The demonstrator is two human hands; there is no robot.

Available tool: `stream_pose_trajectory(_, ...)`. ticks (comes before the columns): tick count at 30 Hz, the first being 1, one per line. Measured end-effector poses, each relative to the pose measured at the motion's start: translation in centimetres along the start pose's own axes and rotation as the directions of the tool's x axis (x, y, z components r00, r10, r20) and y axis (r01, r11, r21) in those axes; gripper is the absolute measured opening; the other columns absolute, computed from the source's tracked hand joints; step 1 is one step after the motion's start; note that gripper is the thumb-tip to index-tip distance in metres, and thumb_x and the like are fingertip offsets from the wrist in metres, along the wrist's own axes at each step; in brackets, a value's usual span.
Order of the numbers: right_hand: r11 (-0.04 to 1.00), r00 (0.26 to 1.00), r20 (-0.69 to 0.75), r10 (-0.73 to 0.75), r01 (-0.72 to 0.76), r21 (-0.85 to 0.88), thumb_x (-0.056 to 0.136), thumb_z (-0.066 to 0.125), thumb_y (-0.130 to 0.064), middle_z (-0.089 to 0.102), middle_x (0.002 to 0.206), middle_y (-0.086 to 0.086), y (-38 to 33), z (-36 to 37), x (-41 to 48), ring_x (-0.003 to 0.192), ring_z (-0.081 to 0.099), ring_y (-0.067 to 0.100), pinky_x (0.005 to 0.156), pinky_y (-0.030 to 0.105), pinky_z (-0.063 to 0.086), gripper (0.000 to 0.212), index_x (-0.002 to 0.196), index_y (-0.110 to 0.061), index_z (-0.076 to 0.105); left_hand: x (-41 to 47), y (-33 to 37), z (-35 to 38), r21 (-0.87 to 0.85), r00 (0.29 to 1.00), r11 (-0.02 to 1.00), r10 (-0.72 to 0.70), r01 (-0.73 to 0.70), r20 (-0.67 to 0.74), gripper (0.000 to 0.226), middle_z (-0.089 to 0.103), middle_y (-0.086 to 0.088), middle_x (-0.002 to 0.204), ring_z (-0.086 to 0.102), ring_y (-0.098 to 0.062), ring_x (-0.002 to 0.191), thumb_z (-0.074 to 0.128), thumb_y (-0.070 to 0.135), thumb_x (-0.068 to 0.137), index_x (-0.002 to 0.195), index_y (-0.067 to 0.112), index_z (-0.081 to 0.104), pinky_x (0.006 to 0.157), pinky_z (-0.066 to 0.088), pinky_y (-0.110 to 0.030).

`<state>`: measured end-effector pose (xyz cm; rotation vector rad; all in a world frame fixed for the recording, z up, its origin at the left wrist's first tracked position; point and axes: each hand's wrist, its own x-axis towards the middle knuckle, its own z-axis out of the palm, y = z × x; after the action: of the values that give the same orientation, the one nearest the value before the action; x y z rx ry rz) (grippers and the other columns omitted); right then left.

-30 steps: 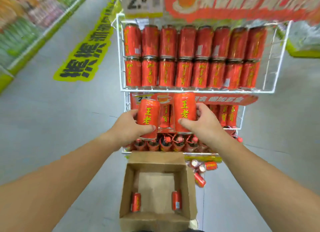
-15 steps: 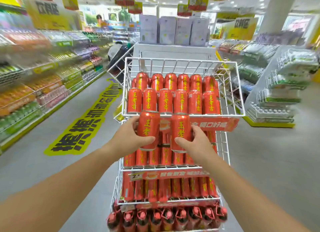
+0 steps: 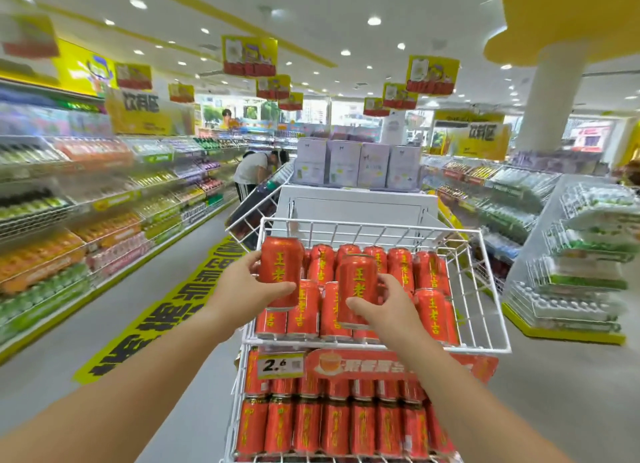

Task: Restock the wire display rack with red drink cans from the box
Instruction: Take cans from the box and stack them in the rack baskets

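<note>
Now both hands have risen from the lower tier to the top basket (image 3: 367,221). The left hand (image 3: 242,291) fingers grip the left can (image 3: 281,265) and the right hand (image 3: 391,310) fingers grip the right can (image 3: 356,282), held against the stocked cans (image 3: 429,310). Placing looks imminent.

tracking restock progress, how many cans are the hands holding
2: the left can in the left hand, the right can in the right hand, both at the top basket.
</note>
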<state>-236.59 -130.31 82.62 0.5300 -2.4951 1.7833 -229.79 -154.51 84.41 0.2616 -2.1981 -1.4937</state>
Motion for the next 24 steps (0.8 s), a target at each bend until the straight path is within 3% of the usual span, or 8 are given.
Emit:
stream_pose_trajectory(4, 0.999, 0.999, 0.025, -0.036, 0.037, -0.022, 0.08, 0.082, -0.036, 0.054, 0.13, -0.007, -0.5, 0.0, 5.0, 0.112, 0.055, 0.013, 0.089, 0.029, 0.042, 0.077, 0.145, -0.024, 0.043, 3.2, 0.6, 1.7, 0.093, 0.999, 0.995, -0.029, 0.032, -0.034, 0.04, 0.077, 0.005, 0.087, 0.074, -0.013, 0.078, 0.092, 0.032, 0.066, 0.1, 0.027, 0.072, 0.078, 0.062, -0.041)
stream_pose_trajectory(8, 1.0, 0.999, 0.049, -0.006, 0.007, -0.021, 0.069, 0.087, -0.036, 0.069, 0.109, -0.009, -0.6, 0.6, 9.5, 0.093, 0.067, 0.007, 0.089, 0.034, 0.054, 0.054, 0.115, -0.03, 0.059, 6.2, 0.7, 3.7, 0.154, 0.997, 0.986, -0.052, 0.06, -0.052, 0.032, 0.077, 0.002, 0.082, 0.074, -0.016, 0.076, 0.091, 0.023, 0.067, 0.092, 0.024, 0.072, 0.079, 0.061, -0.043)
stream_pose_trajectory(12, 0.999, 0.996, 0.082, 0.016, -0.014, -0.033, 0.05, 0.082, -0.053, 0.075, 0.095, -0.007, 0.4, 2.0, 13.8, 0.086, 0.072, 0.01, 0.087, 0.04, 0.058, 0.066, 0.108, -0.023, 0.069, 9.5, 0.3, 4.7, 0.206, 0.988, 0.974, -0.07, 0.098, -0.141, 0.029, 0.077, 0.003, 0.081, 0.073, -0.016, 0.077, 0.088, 0.024, 0.067, 0.091, 0.023, 0.072, 0.08, 0.06, -0.041)
stream_pose_trajectory(15, 0.998, 0.993, 0.111, 0.04, -0.035, -0.042, 0.053, 0.083, -0.05, 0.075, 0.096, -0.006, 0.8, 3.2, 15.8, 0.086, 0.072, 0.011, 0.087, 0.039, 0.058, 0.064, 0.108, -0.021, 0.069, 11.4, -0.5, 5.0, 0.271, 0.985, 0.954, -0.086, 0.125, -0.151, 0.024, 0.076, 0.002, 0.081, 0.072, -0.016, 0.077, 0.086, 0.025, 0.07, 0.09, 0.02, 0.073, 0.079, 0.059, -0.039)
stream_pose_trajectory(18, 0.997, 0.989, 0.132, 0.072, -0.066, -0.046, 0.072, 0.086, -0.032, 0.072, 0.097, -0.005, 1.3, 4.2, 16.9, 0.083, 0.068, 0.008, 0.082, 0.032, 0.054, 0.04, 0.103, -0.019, 0.064, 12.4, -1.7, 5.3, 0.342, 0.987, 0.93, -0.097, 0.137, -0.132, 0.024, 0.075, 0.001, 0.086, 0.07, -0.014, 0.08, 0.083, 0.026, 0.073, 0.093, 0.02, 0.071, 0.078, 0.057, -0.036)
stream_pose_trajectory(20, 0.996, 0.986, 0.143, 0.081, -0.076, -0.04, 0.077, 0.084, -0.03, 0.067, 0.102, -0.005, 1.9, 4.8, 17.4, 0.086, 0.064, 0.008, 0.081, 0.029, 0.049, 0.042, 0.107, -0.024, 0.055, 12.6, -2.2, 5.6, 0.365, 0.987, 0.922, -0.08, 0.126, -0.139, 0.03, 0.073, 0.001, 0.093, 0.068, -0.015, 0.085, 0.08, 0.025, 0.078, 0.102, 0.02, 0.063, 0.077, 0.053, -0.033)
stream_pose_trajectory(24, 0.996, 0.989, 0.13, 0.073, -0.066, -0.055, 0.07, 0.083, -0.043, 0.065, 0.12, -0.002, 2.3, 5.7, 18.1, 0.103, 0.065, 0.017, 0.095, 0.037, 0.052, 0.073, 0.133, -0.023, 0.05, 12.7, -2.8, 6.3, 0.425, 0.992, 0.903, -0.017, 0.07, -0.128, 0.048, 0.066, 0.001, 0.107, 0.062, -0.019, 0.095, 0.071, 0.021, 0.087, 0.127, 0.025, 0.045, 0.078, 0.043, -0.029)
